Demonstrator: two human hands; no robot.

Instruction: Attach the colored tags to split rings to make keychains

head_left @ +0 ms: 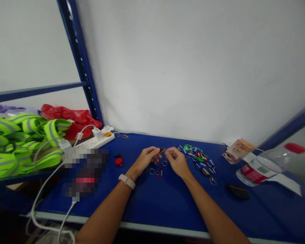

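Observation:
My left hand (148, 157), with a pale band on its wrist, pinches a small dark piece (162, 149). The fingertips of my right hand (176, 161) are pressed together at the piece's other end, where something thin and shiny shows; its exact kind is too small to make out. On the blue tabletop (152, 203) just below my hands lie a metal split ring (151, 171), a second split ring (165, 163) and a red carabiner (159, 173). Right of my right hand spreads a pile of coloured carabiners with rings (198, 156).
A red round item (119, 161) and a power strip (91, 145) with white cables are on the left. Yellow-green reflective straps (27, 135) fill the side shelf. On the right are a large plastic bottle (266, 166), a small box (237, 151) and a black object (238, 191).

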